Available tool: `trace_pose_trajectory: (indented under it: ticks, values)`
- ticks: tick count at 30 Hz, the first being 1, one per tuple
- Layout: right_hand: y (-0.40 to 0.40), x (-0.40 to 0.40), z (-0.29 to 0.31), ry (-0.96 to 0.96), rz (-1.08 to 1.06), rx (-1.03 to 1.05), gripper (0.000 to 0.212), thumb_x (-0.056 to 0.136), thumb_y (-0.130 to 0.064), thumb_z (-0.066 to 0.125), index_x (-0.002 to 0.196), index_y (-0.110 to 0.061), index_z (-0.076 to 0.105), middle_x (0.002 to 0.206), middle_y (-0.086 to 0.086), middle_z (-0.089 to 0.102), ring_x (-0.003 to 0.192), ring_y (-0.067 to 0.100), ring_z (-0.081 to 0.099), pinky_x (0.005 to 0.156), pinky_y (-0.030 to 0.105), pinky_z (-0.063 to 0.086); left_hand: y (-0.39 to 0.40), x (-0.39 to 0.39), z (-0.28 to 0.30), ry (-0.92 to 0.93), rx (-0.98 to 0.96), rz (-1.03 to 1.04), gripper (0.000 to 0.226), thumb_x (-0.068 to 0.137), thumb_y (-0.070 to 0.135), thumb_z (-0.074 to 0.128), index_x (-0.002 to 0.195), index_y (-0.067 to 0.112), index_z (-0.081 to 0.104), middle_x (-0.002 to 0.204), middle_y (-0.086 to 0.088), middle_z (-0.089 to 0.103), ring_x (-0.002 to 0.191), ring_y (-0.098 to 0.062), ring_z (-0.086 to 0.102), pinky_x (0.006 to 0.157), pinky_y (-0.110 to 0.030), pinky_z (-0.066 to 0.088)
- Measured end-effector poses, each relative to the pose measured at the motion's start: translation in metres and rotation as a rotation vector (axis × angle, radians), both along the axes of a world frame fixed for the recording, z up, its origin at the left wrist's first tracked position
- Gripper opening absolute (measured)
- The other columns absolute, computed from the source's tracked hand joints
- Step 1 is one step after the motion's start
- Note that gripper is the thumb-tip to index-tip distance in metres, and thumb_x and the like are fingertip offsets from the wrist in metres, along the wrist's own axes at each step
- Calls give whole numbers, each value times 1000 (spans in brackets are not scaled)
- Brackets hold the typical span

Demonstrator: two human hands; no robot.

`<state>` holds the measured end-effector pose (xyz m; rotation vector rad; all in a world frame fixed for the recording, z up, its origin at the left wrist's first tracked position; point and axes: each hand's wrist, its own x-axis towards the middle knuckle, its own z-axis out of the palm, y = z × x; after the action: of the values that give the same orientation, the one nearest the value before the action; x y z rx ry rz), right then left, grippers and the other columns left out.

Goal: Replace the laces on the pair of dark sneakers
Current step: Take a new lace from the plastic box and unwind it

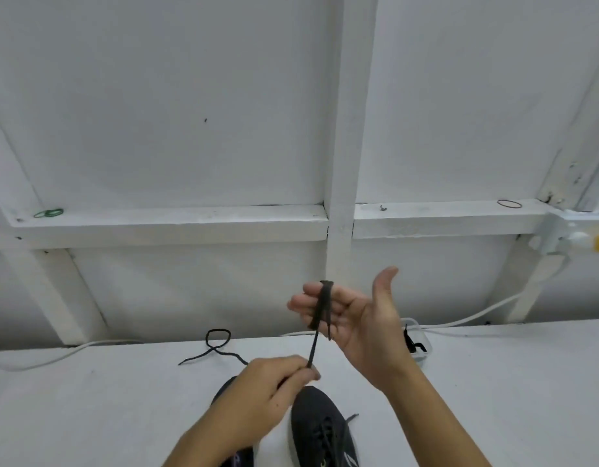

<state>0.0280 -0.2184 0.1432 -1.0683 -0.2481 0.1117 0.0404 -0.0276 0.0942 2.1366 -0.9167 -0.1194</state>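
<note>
On the white table (89, 399), a loose lace (217, 345) lies looped at the far edge, left of the hands. The left hand (267, 385) curls its fingers and pinches a dark lace (320, 318) at its lower end, above the toe of the left shoe (224, 389), which it mostly hides. The lace runs up taut and wraps around the straightened fingers (311, 299) of the raised right hand (355, 318), palm open and thumb spread wide; the right shoe (320, 429) lies below it, and a clear box (423, 342) holding black laces sits just beyond its wrist.
</note>
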Motion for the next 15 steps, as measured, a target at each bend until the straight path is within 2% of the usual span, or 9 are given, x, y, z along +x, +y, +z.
trace_pose_trajectory:
  ticks: [2, 4, 7, 10, 11, 13, 14, 15]
  values:
    - [-5, 4, -6, -2, -76, -268, 121, 64, -99, 16, 118, -7, 72, 115, 16, 75, 116, 28, 69, 103, 39, 51, 3, -8, 8, -64, 135, -81, 30, 100, 51, 44, 96, 29, 64, 75, 19, 61, 70, -2, 55, 66, -22, 46]
    - [-4, 0, -17, 22, -57, -490, 129, 57, -106, 17, 118, -7, 71, 112, 13, 76, 111, 23, 71, 102, 36, 52, 11, -2, 31, -111, 135, -50, 34, 94, 58, 40, 90, 33, 62, 72, 22, 59, 68, -3, 55, 60, -15, 38]
    - [9, -14, -31, 60, 91, -566, 126, 59, -106, 16, 112, -7, 74, 109, 16, 76, 108, 26, 72, 98, 37, 54, 21, 19, 62, -111, 37, 5, 34, 85, 65, 48, 85, 36, 66, 69, 15, 63, 63, -10, 57, 57, -19, 43]
    - [22, -23, -27, 76, 246, -355, 118, 66, -99, 9, 106, -10, 76, 106, 18, 76, 106, 31, 71, 92, 33, 55, 13, 34, 69, 15, -78, 3, 27, 78, 63, 58, 79, 39, 70, 72, 2, 67, 66, -21, 60, 61, -35, 52]
    - [24, -23, -22, 78, 290, -242, 118, 67, -97, 9, 106, -7, 76, 105, 21, 75, 104, 32, 71, 89, 32, 55, 8, 36, 65, 65, -142, 8, 24, 77, 60, 60, 76, 39, 71, 72, 1, 67, 65, -20, 60, 61, -34, 52]
    - [22, -20, -13, 57, 284, -54, 121, 65, -96, 16, 110, 0, 76, 110, 28, 72, 106, 36, 70, 88, 35, 57, -1, 34, 52, 183, -265, 29, 18, 76, 51, 64, 73, 35, 71, 68, 7, 64, 65, -8, 58, 65, -26, 48]
    - [19, -17, -10, 42, 251, 17, 122, 65, -96, 19, 112, 2, 75, 115, 31, 70, 110, 38, 69, 89, 37, 57, -3, 31, 42, 215, -276, 36, 14, 80, 46, 67, 72, 36, 71, 65, 11, 62, 63, -3, 55, 64, -24, 45]
    - [14, -14, -8, 25, 214, 69, 123, 65, -96, 21, 115, 4, 73, 119, 33, 67, 115, 40, 67, 91, 38, 57, -6, 26, 32, 190, -237, 39, 19, 90, 43, 64, 72, 39, 69, 62, 15, 59, 59, 1, 51, 61, -23, 42]
